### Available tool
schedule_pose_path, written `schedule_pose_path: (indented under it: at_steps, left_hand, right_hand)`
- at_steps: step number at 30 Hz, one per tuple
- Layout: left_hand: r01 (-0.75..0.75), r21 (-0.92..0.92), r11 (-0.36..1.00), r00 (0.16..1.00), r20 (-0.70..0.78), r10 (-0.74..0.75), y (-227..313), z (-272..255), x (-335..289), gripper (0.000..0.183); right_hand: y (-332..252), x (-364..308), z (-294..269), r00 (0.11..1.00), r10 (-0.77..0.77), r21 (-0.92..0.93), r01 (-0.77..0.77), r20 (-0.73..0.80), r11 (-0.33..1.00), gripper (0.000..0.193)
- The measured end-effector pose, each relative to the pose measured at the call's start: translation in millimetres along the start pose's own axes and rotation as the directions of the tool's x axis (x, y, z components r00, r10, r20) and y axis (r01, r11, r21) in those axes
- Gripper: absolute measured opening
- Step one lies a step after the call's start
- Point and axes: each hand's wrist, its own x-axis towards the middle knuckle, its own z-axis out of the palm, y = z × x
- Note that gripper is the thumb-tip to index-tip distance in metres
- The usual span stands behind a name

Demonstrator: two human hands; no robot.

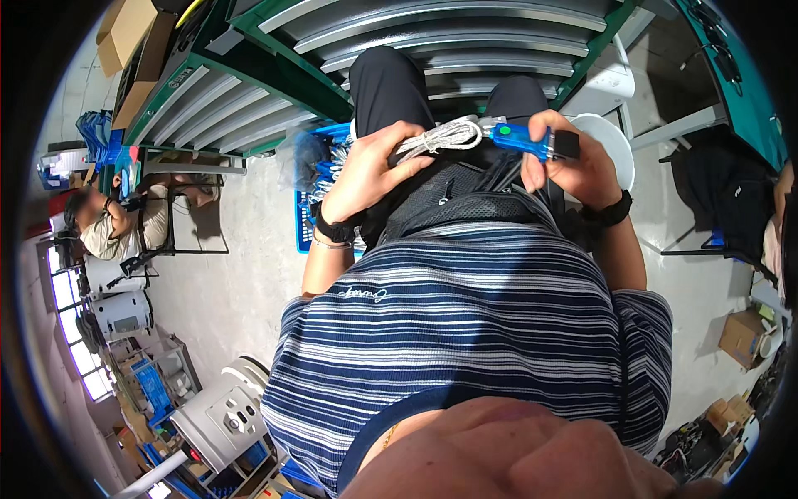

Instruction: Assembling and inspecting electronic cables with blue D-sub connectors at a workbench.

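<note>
Blue cable connector (515,136), black-ended, long axis roughly left-right, pinched at its right end by right hand (579,166), the nearer one. Looped whitish cable (449,136) off its left end, gripped by left hand (366,169). Blue basket (302,223) beside left forearm.

My left hand (363,170): thumb (409,171) and fingers (397,133) pinched together, pointing to my right.
My right hand (588,170): bent into a pinch, tips pointing to my left.
My wrists (331,208): well apart, out in front of my tummy (474,237).
My left forearm (327,270): leans in.
My right forearm (622,254): leans in too.
</note>
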Motion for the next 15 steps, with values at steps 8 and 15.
schedule_pose_path:
  at_steps: [8, 15]
  left_hand:
    - [0.058, -0.245, 0.968, 0.998, 0.024, -0.053, 7, -7, -19, 0.031]
    - [0.184, -0.855, 0.485, 0.98, 0.198, -0.022, 4, -10, -20, 0.031]
  right_hand:
    - [-4, 3, 8, 0.991, -0.057, -0.267, 0.023, -0.122, 0.964, 0.091]
    - [4, -11, 10, 0.982, 0.017, -0.357, -0.084, -0.186, 0.93, 0.095]
